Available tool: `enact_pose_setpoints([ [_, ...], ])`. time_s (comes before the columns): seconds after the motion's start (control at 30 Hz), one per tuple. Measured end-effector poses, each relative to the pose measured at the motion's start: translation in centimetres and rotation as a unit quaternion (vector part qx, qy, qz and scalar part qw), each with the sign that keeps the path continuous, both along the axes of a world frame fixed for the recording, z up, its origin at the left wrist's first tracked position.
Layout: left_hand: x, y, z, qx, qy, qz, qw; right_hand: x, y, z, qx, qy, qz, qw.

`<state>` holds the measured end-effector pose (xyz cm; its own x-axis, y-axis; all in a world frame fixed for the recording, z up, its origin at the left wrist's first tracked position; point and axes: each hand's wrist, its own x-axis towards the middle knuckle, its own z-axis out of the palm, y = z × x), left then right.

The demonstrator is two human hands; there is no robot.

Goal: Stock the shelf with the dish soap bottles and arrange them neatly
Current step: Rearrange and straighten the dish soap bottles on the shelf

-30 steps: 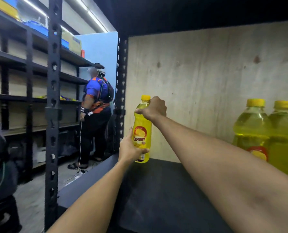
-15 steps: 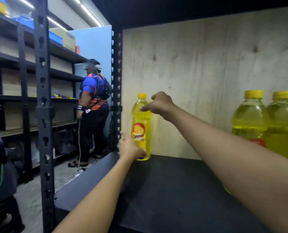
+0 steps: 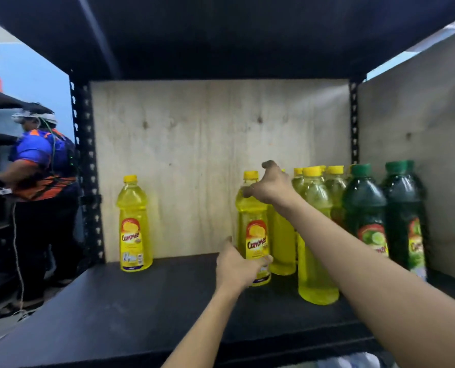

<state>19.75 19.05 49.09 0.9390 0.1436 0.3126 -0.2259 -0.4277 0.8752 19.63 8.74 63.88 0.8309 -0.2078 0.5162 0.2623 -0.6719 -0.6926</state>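
clear glossy plastic bottles of yellow liquid [image 3: 134, 224], each with a smooth yellow plastic cap and a shiny printed label; dark green glossy plastic bottles [image 3: 364, 216] with green caps. matt black shelf board [image 3: 146, 309], slightly grainy. pale rough-grained plywood back panel [image 3: 194, 155] with knots. black painted metal uprights [image 3: 87, 160], punched with slots, dull sheen.

Two bare forearms, no sleeves in view, left hand [image 3: 237, 266], right hand [image 3: 273, 185]

Bare shelf board [image 3: 168, 309] between lone yellow bottle [image 3: 134, 224] and crowded bottle cluster [image 3: 327, 221] at right
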Motion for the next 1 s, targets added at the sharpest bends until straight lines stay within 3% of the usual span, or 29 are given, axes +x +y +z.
enact_pose_setpoints([
  [0.13, -0.2, -2.7, -0.3, 0.058, -0.01, 0.058, 0.997, 1.1, -0.1, -0.7, 0.025, 0.078, 0.048, 0.995],
  [0.23, 0.0, -4.1, -0.5, 0.074, -0.007, 0.093, 0.993, 1.8, -0.2, -1.5, 0.035, 0.081, 0.046, 0.995],
  [0.47, 0.1, -3.4, -1.2, 0.08, -0.037, 0.123, 0.988, 0.8, 2.2, -3.7, -0.046, -0.085, 0.006, 0.995],
  [0.57, -0.1, 0.1, -1.2, 0.076, -0.052, 0.134, 0.987, 0.4, 5.3, -4.0, -0.06, -0.145, 0.009, 0.988],
  [0.7, -0.3, 7.8, -0.7, 0.106, -0.069, 0.179, 0.976, 0.7, 11.8, -3.6, -0.053, -0.16, 0.07, 0.983],
  [1.0, 0.1, 22.4, -0.1, 0.151, -0.008, 0.262, 0.953, 2.4, 24.4, -2.9, -0.061, -0.082, 0.176, 0.979],
])
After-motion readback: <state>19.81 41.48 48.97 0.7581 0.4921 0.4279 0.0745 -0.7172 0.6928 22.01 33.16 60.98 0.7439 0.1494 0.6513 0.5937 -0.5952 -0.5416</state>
